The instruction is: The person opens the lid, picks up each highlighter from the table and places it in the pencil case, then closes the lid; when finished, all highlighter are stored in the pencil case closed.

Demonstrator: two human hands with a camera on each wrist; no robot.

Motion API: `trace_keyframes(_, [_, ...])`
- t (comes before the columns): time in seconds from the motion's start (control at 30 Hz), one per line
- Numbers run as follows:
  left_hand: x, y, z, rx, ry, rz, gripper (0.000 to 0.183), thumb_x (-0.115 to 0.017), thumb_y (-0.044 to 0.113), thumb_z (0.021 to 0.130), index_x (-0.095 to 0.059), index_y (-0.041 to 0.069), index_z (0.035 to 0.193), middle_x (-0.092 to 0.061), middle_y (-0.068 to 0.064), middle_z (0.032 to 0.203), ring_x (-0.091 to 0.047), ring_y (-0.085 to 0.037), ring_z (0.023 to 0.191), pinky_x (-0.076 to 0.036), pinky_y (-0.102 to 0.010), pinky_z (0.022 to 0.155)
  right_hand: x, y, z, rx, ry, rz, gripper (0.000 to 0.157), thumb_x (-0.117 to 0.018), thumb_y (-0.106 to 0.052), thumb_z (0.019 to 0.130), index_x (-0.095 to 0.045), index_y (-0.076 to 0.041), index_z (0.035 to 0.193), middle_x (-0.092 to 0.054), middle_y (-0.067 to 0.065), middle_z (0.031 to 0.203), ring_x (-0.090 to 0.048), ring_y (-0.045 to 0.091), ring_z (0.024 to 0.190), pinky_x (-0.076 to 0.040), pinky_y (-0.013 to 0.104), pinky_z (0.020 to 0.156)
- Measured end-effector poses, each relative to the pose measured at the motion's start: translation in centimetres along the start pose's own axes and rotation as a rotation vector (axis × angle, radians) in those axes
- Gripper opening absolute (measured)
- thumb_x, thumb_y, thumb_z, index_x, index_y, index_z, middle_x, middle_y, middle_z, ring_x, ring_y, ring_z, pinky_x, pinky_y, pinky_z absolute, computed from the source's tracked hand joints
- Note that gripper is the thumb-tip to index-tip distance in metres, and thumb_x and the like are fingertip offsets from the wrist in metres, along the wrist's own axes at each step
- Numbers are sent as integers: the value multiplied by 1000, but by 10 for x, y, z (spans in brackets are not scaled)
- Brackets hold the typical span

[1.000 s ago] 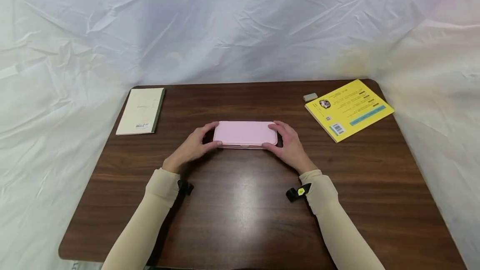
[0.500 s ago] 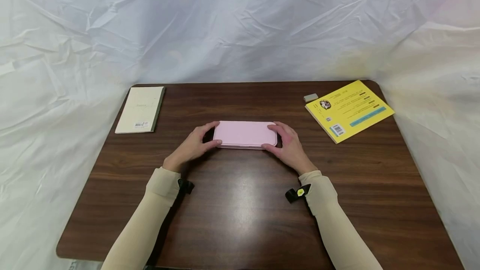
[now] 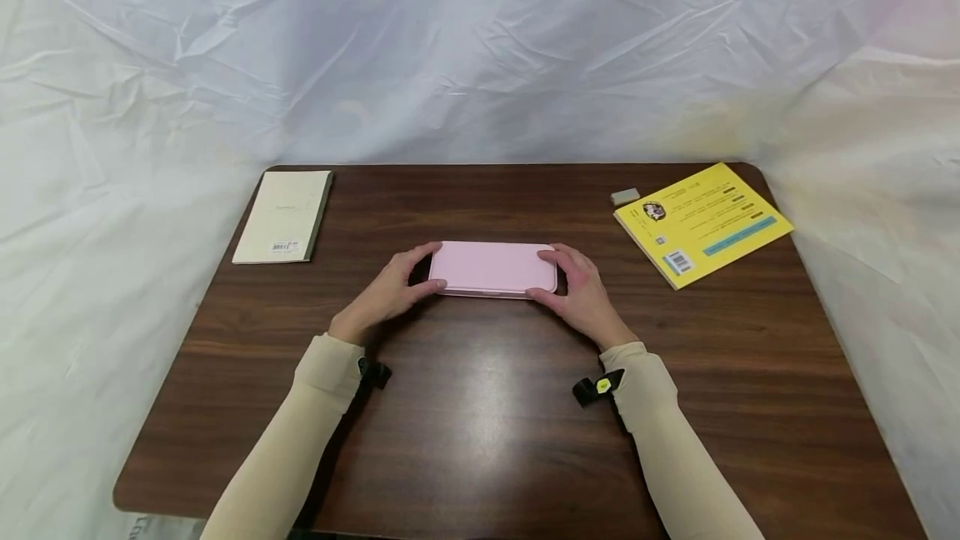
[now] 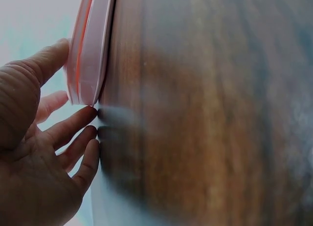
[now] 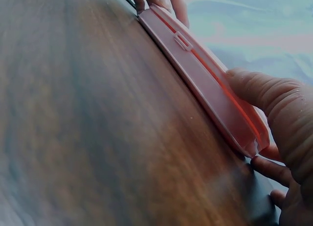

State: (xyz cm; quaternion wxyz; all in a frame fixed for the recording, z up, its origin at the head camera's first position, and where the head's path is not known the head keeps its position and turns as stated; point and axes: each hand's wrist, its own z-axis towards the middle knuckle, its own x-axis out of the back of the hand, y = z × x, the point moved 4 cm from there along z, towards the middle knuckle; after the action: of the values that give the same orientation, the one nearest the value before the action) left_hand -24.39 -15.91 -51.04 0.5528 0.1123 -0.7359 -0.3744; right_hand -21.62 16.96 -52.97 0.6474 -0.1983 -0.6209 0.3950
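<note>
A long pink pencil case (image 3: 492, 267) lies flat on the brown table, lid on top. My left hand (image 3: 386, 290) grips its left end, thumb on the near edge and index finger at the far corner. At the right end my right hand (image 3: 583, 294) holds it the same way. In the right wrist view a small clasp (image 5: 183, 41) sits on the front side of the case, and an orange seam runs between lid and base. The left wrist view shows my left thumb (image 4: 53, 59) against the lid edge, the other fingers spread by the end near the tabletop.
A cream notebook (image 3: 283, 215) with a barcode lies at the back left of the table (image 3: 480, 440). At the back right is a yellow book (image 3: 703, 225), with a small grey block (image 3: 625, 197) beside its corner. White sheeting (image 3: 480, 57) hangs behind and at both sides.
</note>
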Motion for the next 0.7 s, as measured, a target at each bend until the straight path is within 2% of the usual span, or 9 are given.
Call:
trace_keyframes(0.4, [0,0,5,-4,0,-3,73,-70,37,103,-36,20,165,-38,-12,168,-29,-35,156,-26,-59,124,1,3,4,4,0,-6,67,-87,-34,89,-59,-10,145,-45,20,159,-36,43,149,-23,64,122])
trace_keyframes(0.7, [-1,-1,4,17,9,-15,75,-74,36,100,-38,22,164,-40,-11,166,-31,-35,154,-28,-58,123,1,2,3,-39,-20,5,68,-88,-34,88,-59,-10,144,-43,20,161,-33,43,151,-23,64,122])
